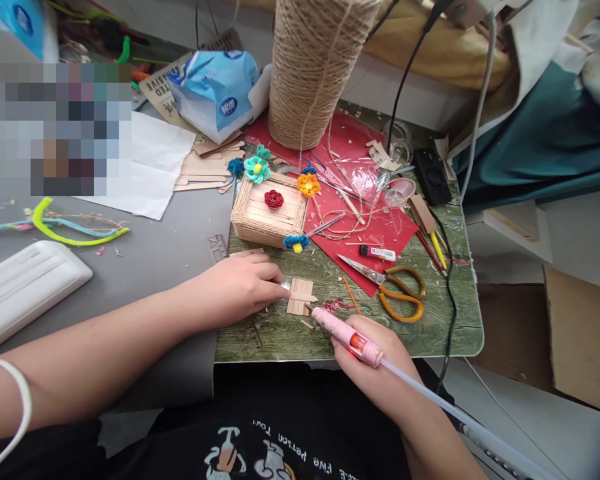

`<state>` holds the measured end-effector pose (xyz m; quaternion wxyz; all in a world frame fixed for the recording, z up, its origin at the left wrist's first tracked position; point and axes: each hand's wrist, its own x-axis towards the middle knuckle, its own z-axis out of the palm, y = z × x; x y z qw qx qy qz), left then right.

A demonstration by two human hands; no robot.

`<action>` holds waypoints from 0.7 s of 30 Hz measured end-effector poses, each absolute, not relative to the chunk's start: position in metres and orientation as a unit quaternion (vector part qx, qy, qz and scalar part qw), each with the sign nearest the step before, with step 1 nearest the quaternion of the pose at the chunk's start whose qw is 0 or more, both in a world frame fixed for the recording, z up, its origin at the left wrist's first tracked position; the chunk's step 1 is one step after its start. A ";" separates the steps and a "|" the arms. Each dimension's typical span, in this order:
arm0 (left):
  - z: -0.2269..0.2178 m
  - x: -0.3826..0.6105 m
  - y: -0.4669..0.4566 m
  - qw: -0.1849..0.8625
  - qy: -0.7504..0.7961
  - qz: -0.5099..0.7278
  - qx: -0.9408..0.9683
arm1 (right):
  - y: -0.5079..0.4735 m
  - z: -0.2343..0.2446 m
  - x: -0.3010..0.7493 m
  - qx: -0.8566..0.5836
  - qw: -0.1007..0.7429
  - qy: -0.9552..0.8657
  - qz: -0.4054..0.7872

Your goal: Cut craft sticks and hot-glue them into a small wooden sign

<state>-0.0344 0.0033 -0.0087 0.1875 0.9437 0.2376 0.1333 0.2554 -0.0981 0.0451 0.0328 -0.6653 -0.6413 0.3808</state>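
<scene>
My right hand [375,343] is wrapped round a pink hot glue gun [335,325] with a glue stick [420,387] running out of its back. The nozzle tip is at the lower right edge of a small panel of wooden craft sticks [296,307]. Across that panel lies a short stick with a pointed end [305,298]. My left hand [247,283] has its fingers bent, and its fingertips pinch the left end of this stick. Just behind stands a craft-stick box [260,235] edged with twine, with a red rose [274,199] and several fuzzy flowers.
Scissors [403,293] lie right of the panel. Beyond are red paper [330,250], a small tube [377,253] and a large twine roll [315,73]. Loose craft sticks [205,167] and a tissue pack [215,90] are at the back. A black cable [449,293] hangs over the right edge.
</scene>
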 end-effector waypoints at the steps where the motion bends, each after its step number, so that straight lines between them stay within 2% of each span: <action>1: -0.008 -0.034 0.003 0.187 0.238 0.133 0.944 | -0.098 0.045 0.256 -0.665 0.031 -0.642 0.381; 21: -0.008 -0.034 0.003 0.192 0.237 0.152 0.940 | -0.103 0.051 0.254 -0.679 -0.026 -0.632 0.372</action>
